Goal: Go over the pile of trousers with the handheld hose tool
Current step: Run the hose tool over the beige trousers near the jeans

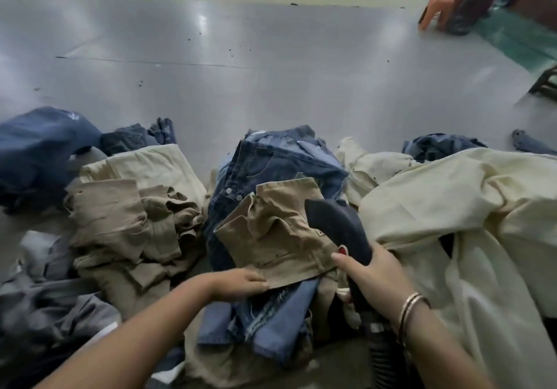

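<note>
A pile of trousers lies on the floor in front of me. On top of it is a khaki pair [280,231], over blue jeans [271,162]. My right hand [376,277] grips the handle of a dark handheld hose tool [334,222]; its flat pointed head rests against the khaki pair's right side. A ribbed hose [382,355] runs down from the handle past my wrist. My left hand [241,283] holds the near hem of the khaki pair, fingers on top of the cloth.
More khaki trousers [129,213] are heaped to the left, cream ones [452,213] to the right, denim [39,153] at far left. Beyond lies a shiny grey floor [271,72]. An orange plastic stool [443,8] stands at the back right.
</note>
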A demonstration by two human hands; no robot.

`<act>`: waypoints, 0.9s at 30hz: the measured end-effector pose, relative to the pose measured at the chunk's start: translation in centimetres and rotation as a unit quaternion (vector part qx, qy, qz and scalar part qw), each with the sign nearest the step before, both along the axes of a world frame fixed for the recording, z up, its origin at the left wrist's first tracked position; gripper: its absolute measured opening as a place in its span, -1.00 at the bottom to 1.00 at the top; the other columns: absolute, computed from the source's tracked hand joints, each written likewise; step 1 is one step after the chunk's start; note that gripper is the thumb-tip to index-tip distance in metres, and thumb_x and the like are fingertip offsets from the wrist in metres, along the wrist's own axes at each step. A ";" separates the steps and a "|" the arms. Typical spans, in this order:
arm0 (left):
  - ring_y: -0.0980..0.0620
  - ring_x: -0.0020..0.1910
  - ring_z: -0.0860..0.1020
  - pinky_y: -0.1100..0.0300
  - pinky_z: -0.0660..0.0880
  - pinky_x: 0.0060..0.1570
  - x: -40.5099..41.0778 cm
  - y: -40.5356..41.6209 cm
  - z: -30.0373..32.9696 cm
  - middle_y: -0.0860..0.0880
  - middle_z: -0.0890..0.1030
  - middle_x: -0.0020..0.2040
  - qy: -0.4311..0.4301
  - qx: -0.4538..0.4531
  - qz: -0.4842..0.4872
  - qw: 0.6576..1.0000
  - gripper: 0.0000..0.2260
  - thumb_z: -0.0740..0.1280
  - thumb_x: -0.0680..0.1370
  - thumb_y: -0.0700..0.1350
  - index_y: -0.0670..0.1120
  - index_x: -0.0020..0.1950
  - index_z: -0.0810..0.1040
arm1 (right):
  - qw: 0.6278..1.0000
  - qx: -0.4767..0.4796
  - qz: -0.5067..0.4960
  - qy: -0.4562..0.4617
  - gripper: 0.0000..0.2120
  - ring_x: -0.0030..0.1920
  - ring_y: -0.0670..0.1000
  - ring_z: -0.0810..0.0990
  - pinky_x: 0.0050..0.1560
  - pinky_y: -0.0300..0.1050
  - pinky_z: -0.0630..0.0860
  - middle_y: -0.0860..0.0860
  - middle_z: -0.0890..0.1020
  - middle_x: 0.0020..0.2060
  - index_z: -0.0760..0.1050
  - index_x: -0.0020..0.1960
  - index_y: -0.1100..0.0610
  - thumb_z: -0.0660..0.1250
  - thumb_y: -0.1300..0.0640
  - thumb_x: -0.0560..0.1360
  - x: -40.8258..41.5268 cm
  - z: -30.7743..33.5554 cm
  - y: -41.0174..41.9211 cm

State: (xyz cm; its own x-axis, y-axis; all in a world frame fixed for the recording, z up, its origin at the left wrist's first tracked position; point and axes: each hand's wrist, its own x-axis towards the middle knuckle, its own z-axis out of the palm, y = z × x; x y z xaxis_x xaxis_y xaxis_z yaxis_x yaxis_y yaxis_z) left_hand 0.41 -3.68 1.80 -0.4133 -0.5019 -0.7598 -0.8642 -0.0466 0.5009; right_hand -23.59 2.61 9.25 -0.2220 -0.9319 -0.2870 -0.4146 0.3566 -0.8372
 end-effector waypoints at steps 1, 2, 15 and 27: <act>0.05 0.43 0.31 0.22 0.23 0.39 1.8 1.3 -0.4 -0.03 0.31 0.49 -0.023 0.008 0.001 1.000 -0.55 0.13 0.66 0.05 -0.11 0.50 0.29 | 1.000 0.025 0.002 -0.007 -0.77 -0.08 0.12 0.61 -0.04 -0.01 0.51 0.01 0.61 -0.22 0.53 -0.04 0.12 0.47 0.01 0.41 0.3 -0.8 -0.3; 0.04 0.38 0.37 0.24 0.30 0.31 3.5 2.6 -0.4 -0.05 0.34 0.47 -0.038 0.025 0.015 0.999 -0.57 0.13 0.67 0.02 -0.13 0.50 0.29 | 0.999 0.046 0.004 -0.016 -0.73 -0.07 0.11 0.59 -0.05 -0.06 0.50 0.04 0.60 -0.18 0.53 -0.01 0.15 0.47 0.01 0.42 0.5 -1.4 -0.5; 0.11 -0.17 0.51 0.31 0.32 -0.39 3.4 3.9 -1.5 0.02 0.55 -0.06 0.033 -0.003 0.238 0.971 -0.84 0.17 0.64 -0.06 -0.02 0.18 0.47 | 0.997 -0.049 -0.045 -0.043 -0.75 -0.27 -0.07 0.64 -0.25 -0.22 0.52 0.01 0.63 -0.23 0.54 0.03 0.18 0.46 0.09 0.43 2.0 0.4 -1.5; -0.24 0.35 0.30 -0.04 0.35 0.21 -2.5 0.0 -12.8 -0.22 0.26 0.43 -0.002 0.004 0.643 0.766 -0.38 0.39 0.51 0.03 -0.20 0.46 0.26 | 0.991 0.040 -0.112 -0.067 -0.75 -0.26 0.19 0.60 -0.08 0.17 0.56 0.15 0.61 -0.26 0.49 -0.03 0.20 0.48 0.10 0.41 2.6 -3.2 -1.6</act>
